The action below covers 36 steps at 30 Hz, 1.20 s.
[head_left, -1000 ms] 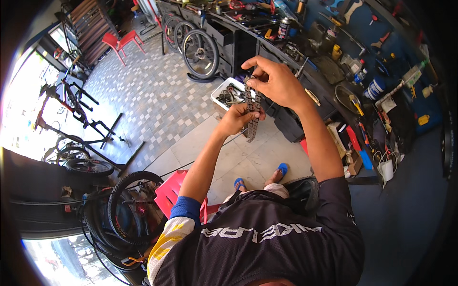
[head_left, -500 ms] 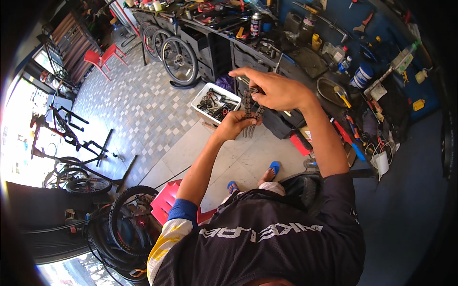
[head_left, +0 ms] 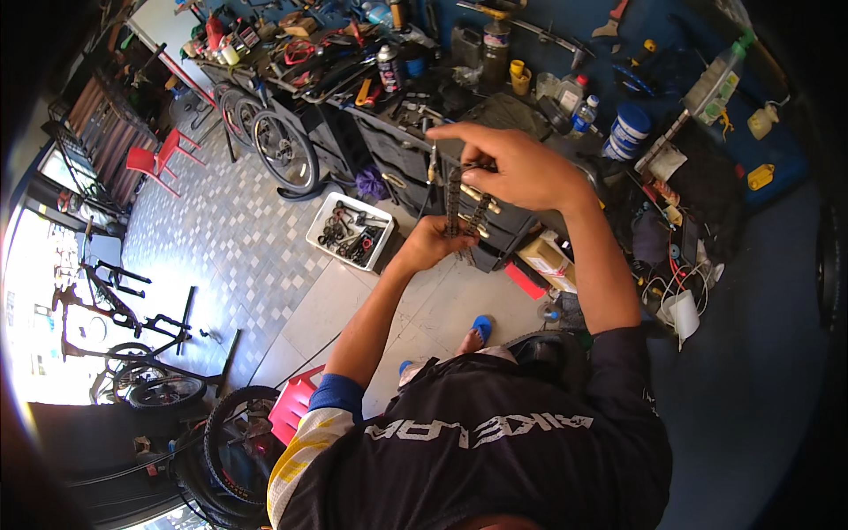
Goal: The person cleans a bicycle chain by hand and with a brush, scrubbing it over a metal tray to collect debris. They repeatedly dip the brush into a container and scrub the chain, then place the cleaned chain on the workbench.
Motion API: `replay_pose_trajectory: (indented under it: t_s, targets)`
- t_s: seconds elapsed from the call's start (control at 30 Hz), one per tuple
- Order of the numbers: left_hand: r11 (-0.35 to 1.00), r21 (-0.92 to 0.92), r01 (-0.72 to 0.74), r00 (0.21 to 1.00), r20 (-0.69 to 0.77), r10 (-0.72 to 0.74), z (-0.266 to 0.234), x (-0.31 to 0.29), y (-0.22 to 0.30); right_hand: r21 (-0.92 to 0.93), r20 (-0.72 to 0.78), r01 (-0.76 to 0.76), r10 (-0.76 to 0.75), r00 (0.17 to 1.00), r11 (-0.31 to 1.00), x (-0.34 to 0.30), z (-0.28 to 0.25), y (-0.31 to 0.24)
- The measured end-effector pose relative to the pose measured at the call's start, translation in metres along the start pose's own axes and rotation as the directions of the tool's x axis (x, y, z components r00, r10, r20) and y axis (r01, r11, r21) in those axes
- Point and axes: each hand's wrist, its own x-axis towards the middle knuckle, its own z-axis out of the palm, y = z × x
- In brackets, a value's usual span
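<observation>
A dark bicycle chain [head_left: 465, 205] hangs doubled in front of me. My right hand [head_left: 517, 168] pinches its top end, raised at chest height. Just below, my left hand [head_left: 433, 243] is closed around the chain's lower part. Both hands are over a light tiled floor in front of a dark drawer cabinet [head_left: 495, 231]. Under the hands, my feet in blue sandals [head_left: 480, 329] show on the floor.
A cluttered workbench [head_left: 371, 79] with tools, spray cans and bottles runs along the blue wall. A white tray of parts [head_left: 349, 231] lies on the floor near bicycle wheels [head_left: 281, 152]. Red chairs [head_left: 157, 159], bike stands [head_left: 132, 300] and stacked tyres [head_left: 221, 450] are at the left.
The view has shifted so the bench sits lower and nearer. My right hand has stayed on the chain's top while my left hand has slid along its lower part.
</observation>
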Motion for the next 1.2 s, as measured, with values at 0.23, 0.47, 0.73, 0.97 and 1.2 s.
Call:
replay_pose_trajectory:
  t_s: [0.23, 0.47, 0.73, 0.97, 1.2]
  targets:
    - [0.987, -0.094, -0.129, 0.987, -0.105, 0.119, -0.003, 0.076, 0.028, 0.201, -0.368, -0.018, 0.093, 0.925, 0.980, -0.084, -0.058, 0.084]
    - [0.959, 0.081, -0.271, 0.960, -0.049, 0.275, -0.001, 0.128, 0.095, 0.408, -0.329, -0.229, 0.377, 0.866, 0.884, -0.133, 0.006, 0.176]
    - [0.888, 0.333, -0.318, 0.948, 0.115, 0.297, 0.010, 0.172, 0.125, 0.221, -0.528, -0.110, 0.213, 0.822, 0.969, -0.065, -0.003, 0.154]
    - [0.980, -0.034, -0.195, 0.979, -0.064, 0.192, -0.008, 0.211, 0.106, 0.118, -0.541, -0.362, 0.366, 0.758, 0.925, -0.026, -0.032, 0.151]
    - [0.969, 0.100, -0.225, 0.969, 0.126, 0.212, -0.043, 0.239, 0.078, 0.055, -0.460, -0.519, 0.483, 0.745, 0.853, 0.005, -0.068, 0.149]
